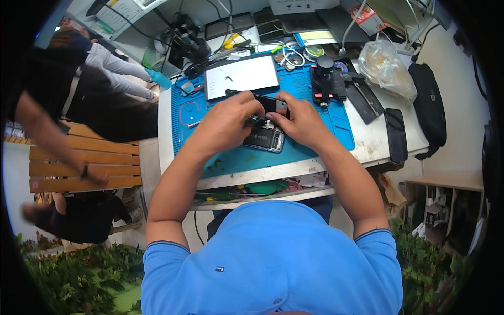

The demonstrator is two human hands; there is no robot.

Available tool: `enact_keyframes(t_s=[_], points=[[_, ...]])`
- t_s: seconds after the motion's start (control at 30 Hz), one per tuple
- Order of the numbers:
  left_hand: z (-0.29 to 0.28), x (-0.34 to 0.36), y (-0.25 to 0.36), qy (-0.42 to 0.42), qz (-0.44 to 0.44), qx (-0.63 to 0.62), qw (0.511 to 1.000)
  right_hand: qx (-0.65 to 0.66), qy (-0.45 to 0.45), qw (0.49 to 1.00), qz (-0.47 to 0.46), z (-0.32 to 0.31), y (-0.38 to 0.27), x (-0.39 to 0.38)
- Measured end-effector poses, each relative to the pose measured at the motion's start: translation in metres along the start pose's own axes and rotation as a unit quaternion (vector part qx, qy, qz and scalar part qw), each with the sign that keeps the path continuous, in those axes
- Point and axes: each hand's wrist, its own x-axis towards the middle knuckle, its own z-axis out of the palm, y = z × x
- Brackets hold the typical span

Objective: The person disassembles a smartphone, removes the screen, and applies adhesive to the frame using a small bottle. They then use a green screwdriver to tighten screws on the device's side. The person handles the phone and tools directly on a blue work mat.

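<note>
An opened smartphone (263, 140) lies tilted over the blue work mat (231, 164), its battery and inner parts showing. Behind it a dark phone panel (265, 103) stands raised at the phone's far end. My right hand (304, 122) pinches this panel at its right end, thumb on the near face. My left hand (224, 124) is closed over the phone's left side, its fingertips bent down at the inner parts; what they grip is hidden. A thin metal-tipped tool (194, 124) pokes out beside the left hand on the mat.
A white-topped tray (241, 77) lies behind my hands. To the right are a black clamp-like fixture (326, 81), a dark phone (396, 135), a plastic bag (387, 68) and a black pouch (428, 107). Cables crowd the back. Other people (52, 100) are at the left, beside a wooden bench (84, 156).
</note>
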Motion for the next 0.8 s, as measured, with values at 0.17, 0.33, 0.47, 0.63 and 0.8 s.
enact_keyframes(t_s=[0.17, 0.33, 0.47, 0.63, 0.8], points=[[0.006, 0.001, -0.002, 0.029, 0.006, -0.068, 0.997, -0.003, -0.008, 1.000, -0.003, -0.002, 0.003, 0.001], [0.012, -0.001, -0.008, 0.037, 0.007, -0.075, 0.996, -0.005, 0.000, 1.000, -0.003, 0.000, 0.003, 0.002], [0.021, -0.004, -0.012, 0.052, 0.014, -0.071, 0.996, 0.004, -0.004, 1.000, -0.005, 0.001, 0.007, 0.004], [0.023, -0.002, -0.010, 0.049, 0.007, -0.083, 0.995, 0.006, -0.005, 1.000, 0.000, 0.001, 0.006, 0.004], [0.025, 0.000, -0.013, 0.041, 0.014, -0.063, 0.997, -0.003, -0.003, 1.000, 0.000, 0.001, 0.005, 0.004]])
